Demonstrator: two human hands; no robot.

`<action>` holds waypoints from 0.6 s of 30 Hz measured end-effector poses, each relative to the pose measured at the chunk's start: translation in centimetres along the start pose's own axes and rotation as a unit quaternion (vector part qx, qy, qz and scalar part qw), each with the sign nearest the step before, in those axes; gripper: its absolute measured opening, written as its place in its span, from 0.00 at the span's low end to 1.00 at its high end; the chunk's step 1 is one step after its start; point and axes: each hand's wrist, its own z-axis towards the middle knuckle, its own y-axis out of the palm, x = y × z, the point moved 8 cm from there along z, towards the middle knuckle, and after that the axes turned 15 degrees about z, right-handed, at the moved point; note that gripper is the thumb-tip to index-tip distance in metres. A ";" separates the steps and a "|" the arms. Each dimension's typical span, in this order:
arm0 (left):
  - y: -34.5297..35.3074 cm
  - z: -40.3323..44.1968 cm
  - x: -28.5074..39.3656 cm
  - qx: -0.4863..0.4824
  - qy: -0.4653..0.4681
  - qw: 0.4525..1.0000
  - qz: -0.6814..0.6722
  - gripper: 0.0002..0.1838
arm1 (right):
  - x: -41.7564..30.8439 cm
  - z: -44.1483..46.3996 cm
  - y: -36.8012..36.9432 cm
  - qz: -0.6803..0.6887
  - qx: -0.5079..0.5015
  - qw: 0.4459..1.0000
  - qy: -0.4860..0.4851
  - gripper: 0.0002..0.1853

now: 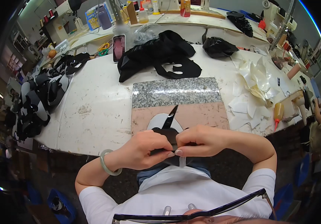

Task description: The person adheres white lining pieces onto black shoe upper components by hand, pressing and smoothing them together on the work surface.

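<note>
Near the table's front edge, my left hand [151, 148] and my right hand [201, 141] meet, fingertips almost touching. Both pinch a dark piece [169, 135] between thumb and fingers; its lower part is partly hidden by the hands. A narrow, shiny black pointed strip [171, 117] sticks up beyond the fingers. Behind it lies a rounded white piece [156, 121] on the pinkish board [201, 115]. A green bangle circles my left wrist.
Beyond the board's grey speckled slab [177, 91] lie black fabric pieces [149, 56] and an upright phone [119, 48]. Black and grey pieces [37, 99] pile at left. White scraps [250, 108], a yellow bottle [278, 112] and a black bag [219, 47] lie at right.
</note>
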 end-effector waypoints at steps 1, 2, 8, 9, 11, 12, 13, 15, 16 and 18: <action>-0.1 0.2 0.3 0.007 0.019 1.000 -0.024 0.03 | -0.5 -0.1 0.3 0.005 -0.003 0.999 -0.040 0.10; -0.3 0.3 0.7 0.015 0.038 0.998 -0.047 0.04 | -1.6 -0.2 0.8 0.019 0.004 0.994 -0.112 0.09; 1.2 1.1 0.8 -0.054 0.002 0.912 -0.406 0.07 | -7.7 -1.5 1.2 -0.079 -0.003 0.943 -0.324 0.06; 1.5 1.2 0.1 -0.055 -0.018 0.897 -0.438 0.07 | -6.8 -1.3 0.4 -0.057 -0.004 0.967 -0.249 0.07; 0.0 2.3 0.1 -0.026 0.014 0.962 -0.271 0.06 | -4.6 -1.9 -1.3 -0.013 -0.001 0.995 -0.096 0.10; -0.9 3.1 0.6 -0.013 0.030 0.977 -0.210 0.06 | -3.3 -2.1 -2.1 0.061 0.017 0.998 -0.029 0.15; -1.7 3.7 1.0 0.000 0.047 0.988 -0.147 0.07 | -3.1 -2.4 -2.8 0.080 0.032 0.996 -0.006 0.16; -2.2 4.6 0.9 0.012 0.074 0.993 -0.096 0.07 | -2.9 -3.1 -4.0 0.115 0.064 0.991 0.036 0.17; -2.3 5.0 1.4 0.015 0.083 0.994 -0.068 0.07 | -2.5 -3.6 -4.4 0.139 0.075 0.985 0.063 0.17; -2.2 5.9 2.1 0.025 0.111 0.993 -0.022 0.08 | -3.7 -4.1 -4.8 0.070 0.076 0.994 0.024 0.16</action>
